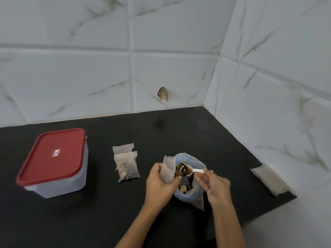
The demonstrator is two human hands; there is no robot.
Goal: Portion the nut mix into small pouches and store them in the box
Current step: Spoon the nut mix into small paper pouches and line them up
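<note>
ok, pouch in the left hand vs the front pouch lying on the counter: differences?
The held pouch is upright, open-mouthed and looks empty, gripped by the left hand. The front pouch on the counter lies flat and holds nut mix, with no hand touching it. Both are small translucent white pouches.

Loaded scoop (188, 171) over open nut bag (189, 192), apparently

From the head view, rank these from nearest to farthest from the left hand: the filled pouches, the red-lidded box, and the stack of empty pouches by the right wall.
Measured from the left hand:
1. Filled pouches, just to its left on the counter.
2. Red-lidded box, far left.
3. Stack of empty pouches, far right against the wall.

The last two are close to equal; the box's near edge looks slightly closer.
</note>
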